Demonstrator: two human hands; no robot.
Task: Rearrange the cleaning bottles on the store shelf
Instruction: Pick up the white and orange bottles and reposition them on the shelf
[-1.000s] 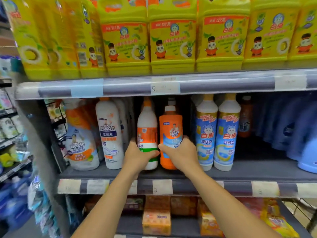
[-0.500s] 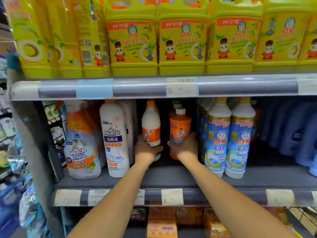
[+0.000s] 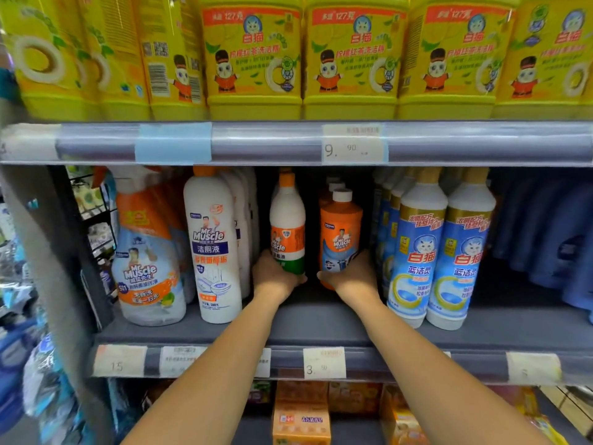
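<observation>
Front edge: the middle shelf point(image 3: 321, 329) has a bare grey strip along its front edge between the tall white toilet-cleaner bottle point(image 3: 213, 245) and the two blue-labelled bottles point(image 3: 417, 252); both forearms cross it.
Open room: a dark gap runs back between those neighbours, and a narrow slot separates the two held bottles (more orange bottles stand right behind the right one).
Left hand: the left hand point(image 3: 276, 274) grips the base of the white Mr Muscle bottle point(image 3: 287, 220), orange cap and green band, upright, set back from the front row.
Right hand: the right hand point(image 3: 351, 274) is wrapped round the lower part of the orange Mr Muscle bottle point(image 3: 340, 226), white cap, upright, just beside the blue-labelled pair.
Since a second ago: both bottles stood level with the front row near the shelf edge; now they sit deeper in, with the arms reaching further.
Shelf: grey board with a price rail below carrying a "3." tag point(image 3: 324, 362); a spray bottle point(image 3: 144, 261) stands at the left end.
Around: yellow detergent jugs point(image 3: 253, 59) fill the shelf above, over a "9.90" tag point(image 3: 353, 144); orange boxes point(image 3: 301, 419) lie on the shelf below.
</observation>
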